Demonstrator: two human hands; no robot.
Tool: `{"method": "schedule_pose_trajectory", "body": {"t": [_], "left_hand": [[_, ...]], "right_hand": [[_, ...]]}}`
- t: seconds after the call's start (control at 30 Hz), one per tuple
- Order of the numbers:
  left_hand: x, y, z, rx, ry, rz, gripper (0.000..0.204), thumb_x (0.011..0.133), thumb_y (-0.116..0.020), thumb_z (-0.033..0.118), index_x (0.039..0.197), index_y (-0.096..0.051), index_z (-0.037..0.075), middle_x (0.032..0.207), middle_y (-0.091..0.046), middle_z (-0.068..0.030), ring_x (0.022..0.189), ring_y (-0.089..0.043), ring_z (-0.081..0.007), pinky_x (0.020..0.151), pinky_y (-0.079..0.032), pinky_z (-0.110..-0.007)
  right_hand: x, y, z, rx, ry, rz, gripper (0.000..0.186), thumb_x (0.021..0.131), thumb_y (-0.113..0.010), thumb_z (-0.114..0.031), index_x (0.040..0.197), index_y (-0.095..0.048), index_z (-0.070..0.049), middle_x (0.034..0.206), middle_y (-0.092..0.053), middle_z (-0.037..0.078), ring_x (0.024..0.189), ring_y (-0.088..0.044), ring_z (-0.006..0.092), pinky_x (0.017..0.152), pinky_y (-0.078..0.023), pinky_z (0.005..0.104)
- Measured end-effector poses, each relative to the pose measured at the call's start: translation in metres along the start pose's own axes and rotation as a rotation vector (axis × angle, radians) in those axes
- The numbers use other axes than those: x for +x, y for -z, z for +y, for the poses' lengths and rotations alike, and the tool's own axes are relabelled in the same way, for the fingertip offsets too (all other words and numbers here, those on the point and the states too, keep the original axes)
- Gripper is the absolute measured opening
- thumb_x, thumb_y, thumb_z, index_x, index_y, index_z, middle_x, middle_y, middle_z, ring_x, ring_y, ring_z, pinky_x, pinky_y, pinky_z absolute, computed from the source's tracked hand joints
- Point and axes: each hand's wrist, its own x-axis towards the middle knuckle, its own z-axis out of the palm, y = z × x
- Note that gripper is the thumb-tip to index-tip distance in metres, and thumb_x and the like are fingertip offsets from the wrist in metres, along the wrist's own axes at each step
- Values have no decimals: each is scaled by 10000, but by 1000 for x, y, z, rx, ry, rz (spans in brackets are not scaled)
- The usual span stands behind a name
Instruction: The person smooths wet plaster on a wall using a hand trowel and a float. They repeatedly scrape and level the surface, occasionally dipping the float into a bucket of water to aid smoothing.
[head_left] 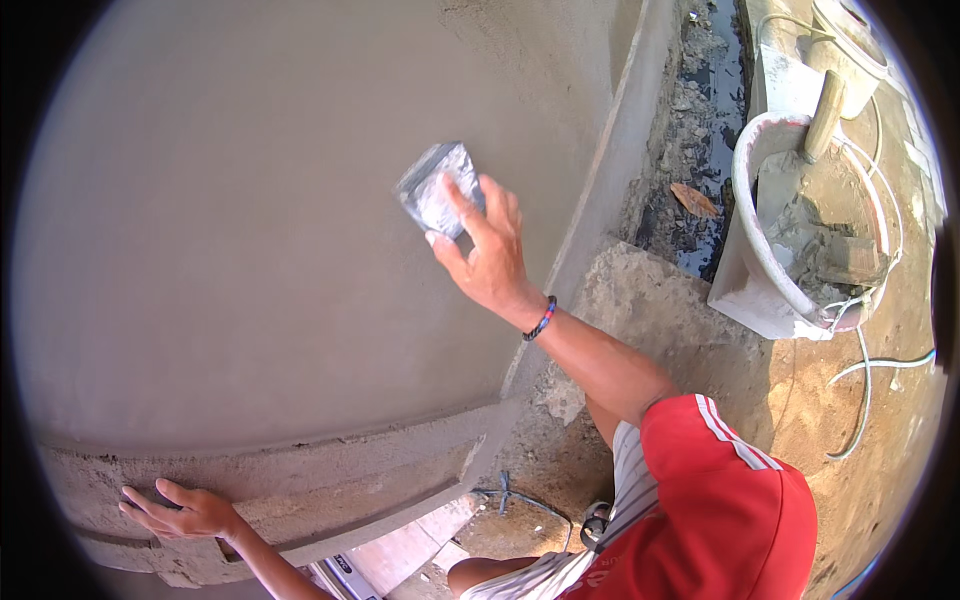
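Observation:
A broad, smooth face of grey cement plaster point(220, 240) fills the left and middle of the view. My right hand point(490, 240) presses a small, flat, silvery-grey square block point(437, 190) against it, thumb at one edge and fingers over its face. Blur hides what the block is made of. At the lower left, my left hand point(185, 512) rests against the rough cement ledge point(330, 490) along the plaster's near edge. Its fingers are spread and nothing shows in them.
To the right stands a white bucket point(745, 170) of grey mortar, a wooden-handled tool point(825, 115) leaning in it. A second pail point(850, 60) is behind. A wet, dirty channel point(715, 130) with a brown leaf point(693, 200) runs beside the plaster. Thin hose point(865, 400) lies on the ground.

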Motion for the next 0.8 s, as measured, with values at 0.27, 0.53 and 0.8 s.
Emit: {"method": "schedule_pose_trajectory", "body": {"t": [0.27,0.53,0.8], "left_hand": [[3,-7,9,0,9,-4,473,950,-487,435,1341,-515,170,1397,-455,-137,1286,-428,-300,1040,-333,-484],[6,4,-1,8,11,-14,471,952,-479,443,1337,-516,174,1394,-457,-143,1288,-425,-313,1047,-326,-489],[4,-3,7,-22,14,-8,481,961,-449,447,1330,-521,147,1383,-469,-151,1287,-427,-306,1045,-327,-474]], "right_hand": [[-91,-6,92,305,-791,246,680,844,-644,-172,1446,-334,-108,1171,-476,188,1092,-477,302,954,-394,411],[32,14,61,60,-230,121,672,805,-669,-178,1421,-398,-171,1141,-455,152,1049,-433,328,917,-378,449],[-95,9,132,340,-1045,278,678,861,-625,-210,1444,-318,-51,1341,-438,205,1254,-421,317,1024,-382,414]]}}
